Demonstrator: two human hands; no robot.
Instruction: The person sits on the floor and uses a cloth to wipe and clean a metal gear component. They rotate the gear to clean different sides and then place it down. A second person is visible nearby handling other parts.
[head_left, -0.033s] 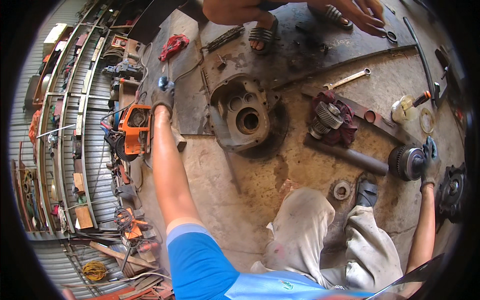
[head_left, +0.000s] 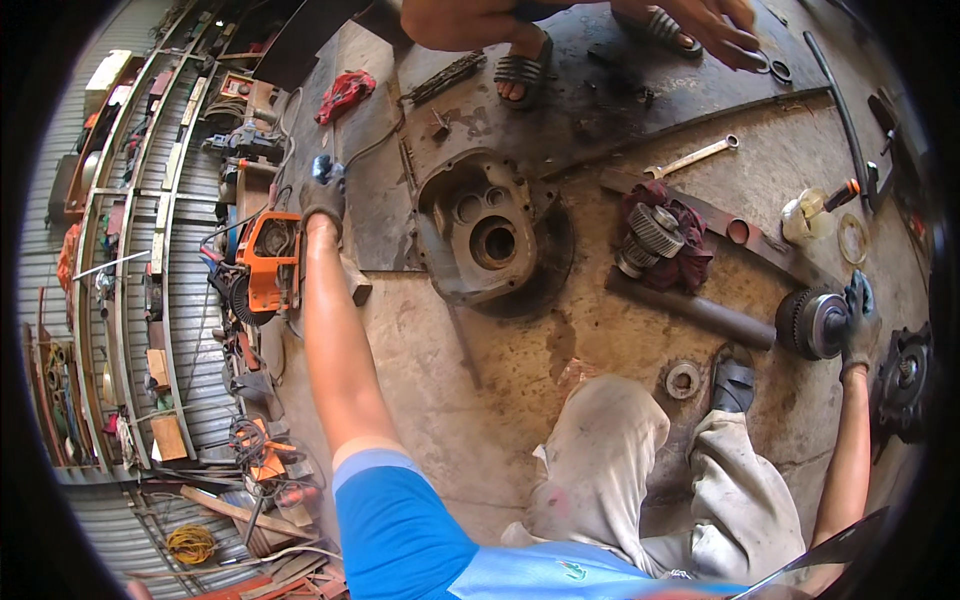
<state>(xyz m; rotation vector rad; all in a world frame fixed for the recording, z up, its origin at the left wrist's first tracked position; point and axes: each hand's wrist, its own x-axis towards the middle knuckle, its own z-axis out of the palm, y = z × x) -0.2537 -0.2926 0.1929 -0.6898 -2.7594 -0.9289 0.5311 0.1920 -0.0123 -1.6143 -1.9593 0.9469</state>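
My left hand (head_left: 325, 192), in a dark glove with shiny bluish fingertips, reaches out beside an orange-framed machine (head_left: 268, 262). Its fingers look curled, and what they hold, if anything, is hidden. On the right, my gloved right hand (head_left: 861, 325) is closed on the hub side of a dark toothed gear (head_left: 812, 322), beside the end of a steel pipe (head_left: 700, 312). Between my arms a large open gear housing (head_left: 455, 235) lies on the floor. Past the pipe, a gear cluster (head_left: 652, 238) rests on a dark red rag (head_left: 692, 262).
A wrench (head_left: 694, 157), a steel channel (head_left: 770, 248), a cut plastic container (head_left: 803, 218) and a washer (head_left: 682, 380) lie around. Another person's hand (head_left: 725, 40) is near metal rings (head_left: 781, 71) at the top. A dark cast part (head_left: 905, 375) stands far right; shelving (head_left: 150, 230) lines the left.
The other person's hand has shifted slightly, and a second ring now shows beside it. The whole view has moved a little. My hands keep their places.
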